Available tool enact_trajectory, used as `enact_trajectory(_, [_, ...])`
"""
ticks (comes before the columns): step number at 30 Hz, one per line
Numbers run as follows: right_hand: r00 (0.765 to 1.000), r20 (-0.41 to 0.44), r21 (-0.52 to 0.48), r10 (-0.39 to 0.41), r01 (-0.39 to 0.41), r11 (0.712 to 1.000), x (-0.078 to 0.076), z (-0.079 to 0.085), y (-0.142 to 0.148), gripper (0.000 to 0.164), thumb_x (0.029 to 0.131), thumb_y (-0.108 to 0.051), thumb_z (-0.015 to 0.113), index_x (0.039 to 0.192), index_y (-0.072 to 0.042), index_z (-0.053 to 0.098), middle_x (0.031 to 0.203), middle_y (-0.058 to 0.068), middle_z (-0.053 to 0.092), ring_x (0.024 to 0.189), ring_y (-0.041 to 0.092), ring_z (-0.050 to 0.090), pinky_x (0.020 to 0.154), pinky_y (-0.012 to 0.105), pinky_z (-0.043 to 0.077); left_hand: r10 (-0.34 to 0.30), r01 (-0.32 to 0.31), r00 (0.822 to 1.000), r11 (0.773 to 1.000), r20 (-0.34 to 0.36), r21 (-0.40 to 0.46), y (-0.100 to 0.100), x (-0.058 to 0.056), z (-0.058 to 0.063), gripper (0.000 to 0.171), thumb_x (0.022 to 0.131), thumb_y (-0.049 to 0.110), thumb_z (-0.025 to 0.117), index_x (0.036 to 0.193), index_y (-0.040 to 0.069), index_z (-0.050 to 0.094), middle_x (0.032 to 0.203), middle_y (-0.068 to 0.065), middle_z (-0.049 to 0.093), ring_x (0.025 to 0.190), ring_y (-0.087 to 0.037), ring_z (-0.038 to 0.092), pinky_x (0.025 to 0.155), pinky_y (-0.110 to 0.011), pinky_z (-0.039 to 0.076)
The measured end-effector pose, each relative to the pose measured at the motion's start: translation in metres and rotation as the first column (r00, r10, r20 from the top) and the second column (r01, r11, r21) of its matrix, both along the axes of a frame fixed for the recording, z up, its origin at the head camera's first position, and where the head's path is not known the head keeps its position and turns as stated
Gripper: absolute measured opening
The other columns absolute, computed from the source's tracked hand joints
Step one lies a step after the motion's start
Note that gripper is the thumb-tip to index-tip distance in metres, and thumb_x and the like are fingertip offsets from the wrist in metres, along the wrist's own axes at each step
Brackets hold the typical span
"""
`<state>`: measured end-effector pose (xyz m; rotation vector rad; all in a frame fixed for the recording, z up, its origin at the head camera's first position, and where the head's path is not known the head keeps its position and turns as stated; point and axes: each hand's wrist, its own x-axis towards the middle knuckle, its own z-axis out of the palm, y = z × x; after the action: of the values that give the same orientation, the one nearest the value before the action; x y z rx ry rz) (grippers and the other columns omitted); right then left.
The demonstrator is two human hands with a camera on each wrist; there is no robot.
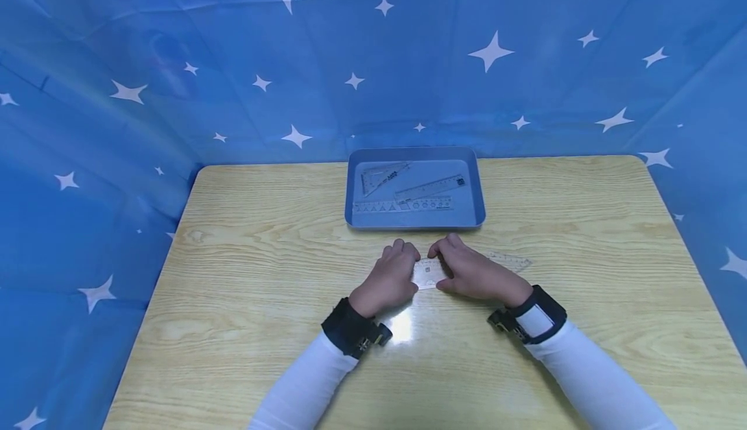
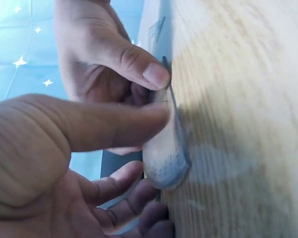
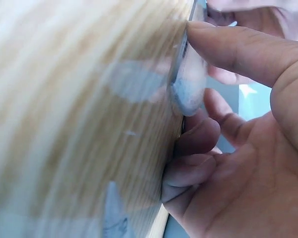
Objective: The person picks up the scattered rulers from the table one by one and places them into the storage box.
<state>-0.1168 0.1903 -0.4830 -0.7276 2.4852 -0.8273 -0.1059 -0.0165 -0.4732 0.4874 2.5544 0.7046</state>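
Between the two hands, close over the table, is a clear plastic protractor with fine printed marks. Its rounded edge shows in the left wrist view. My left hand holds its left end, thumb on the near side and fingers on the far side. The right hand pinches the right part between thumb and fingers; the right thumb lies along the near edge in the right wrist view. Just beyond the right hand a clear set square lies on the table, partly hidden by that hand.
Behind the hands a blue tray stands at the table's back edge. Inside lie a clear set square, a short ruler and a stencil ruler. A blue star-patterned cloth hangs behind the wooden table.
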Motion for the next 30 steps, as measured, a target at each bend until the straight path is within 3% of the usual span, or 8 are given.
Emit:
enact_trajectory(13, [1.0, 0.022, -0.001, 0.016, -0.016, 1.0, -0.002, 0.001, 0.0, 0.049, 0.086, -0.011, 0.083, 0.123, -0.007, 0.052, 0.111, 0.006, 0.047, 0.101, 0.019, 0.046, 0.089, 0.038, 0.047, 0.017, -0.018, 1.0, 0.999, 0.01, 0.049, 0.0, 0.003, 0.001, 0.048, 0.084, 0.011, 0.081, 0.125, 0.005, 0.057, 0.116, -0.007, 0.051, 0.105, -0.025, 0.046, 0.088, -0.033, 0.046])
enact_trajectory(18, [1.0, -0.002, -0.031, 0.021, -0.021, 0.999, -0.001, -0.001, 0.001, 0.05, 0.086, -0.009, 0.082, 0.124, -0.006, 0.051, 0.115, 0.008, 0.05, 0.105, 0.02, 0.048, 0.092, 0.041, 0.047, 0.038, -0.035, 0.999, 0.996, -0.035, 0.08, 0.003, 0.006, 0.005, 0.032, 0.093, 0.005, 0.071, 0.122, 0.007, 0.057, 0.113, -0.008, 0.054, 0.104, -0.024, 0.053, 0.088, -0.033, 0.049])
enact_trajectory(22, [1.0, -0.012, -0.064, 0.018, -0.019, 0.998, 0.001, -0.001, 0.001, 0.05, 0.086, -0.009, 0.082, 0.125, -0.007, 0.05, 0.115, 0.007, 0.053, 0.104, 0.02, 0.049, 0.091, 0.04, 0.046, 0.045, -0.036, 0.995, 0.995, -0.093, 0.094, 0.003, 0.005, 0.003, 0.029, 0.092, -0.004, 0.066, 0.118, 0.007, 0.058, 0.109, -0.009, 0.058, 0.1, -0.022, 0.058, 0.083, -0.032, 0.052])
enact_trajectory(30, [0.991, -0.136, -0.022, 0.013, -0.016, 1.0, 0.009, 0.0, -0.003, 0.049, 0.087, -0.01, 0.081, 0.126, -0.008, 0.051, 0.11, 0.003, 0.059, 0.098, 0.021, 0.051, 0.086, 0.039, 0.045, 0.058, -0.037, 0.993, 0.979, -0.103, 0.202, -0.004, 0.005, 0.0, 0.028, 0.091, -0.008, 0.063, 0.114, 0.008, 0.059, 0.094, -0.003, 0.054, 0.086, -0.016, 0.052, 0.074, -0.027, 0.047])
